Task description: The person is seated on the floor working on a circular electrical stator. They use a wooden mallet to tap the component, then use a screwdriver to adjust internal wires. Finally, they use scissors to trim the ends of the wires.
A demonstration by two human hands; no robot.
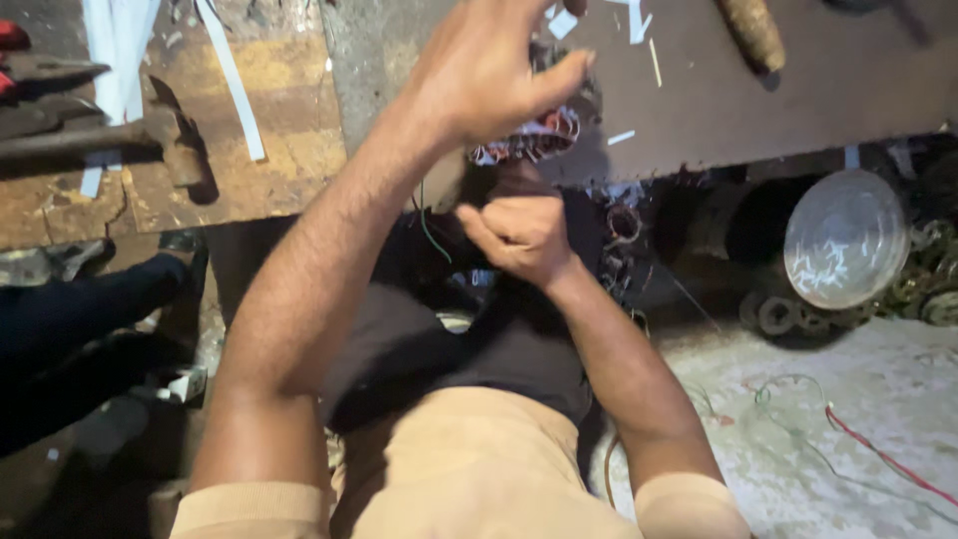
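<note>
Your forearms fill the bottom of the view, tan sleeves at the edge, both reaching up toward the stator (pixel 539 125). Take that stator as your landmark: a dark round motor core with red and white wire windings bunched at its face, sitting at the edge of the grey bench (pixel 798 90).

Your left hand (pixel 489 65) lies over the top of the stator, fingers curled and thumb pushed out to the right, pinching at the windings; whether it truly has a wire is hidden by the hand itself, so I cannot tell. Your right hand (pixel 519 235) is just below the stator, clenched into a loose fist with the thumb out to the left, and nothing can be seen in it.

Judging by its look, the core will be heavy and stiff, while the windings are springy, thin and easy to nick. Hold the core by its outer body and handle the wires in small bunches.

Left of the stator, well apart, lies a hammer (pixel 120 140) on a rusty plate (pixel 259 190) among white strips. Right and below stands a round metal cover (pixel 846 238). Loose red and green wires (pixel 858 439) trail on the floor beneath that.
</note>
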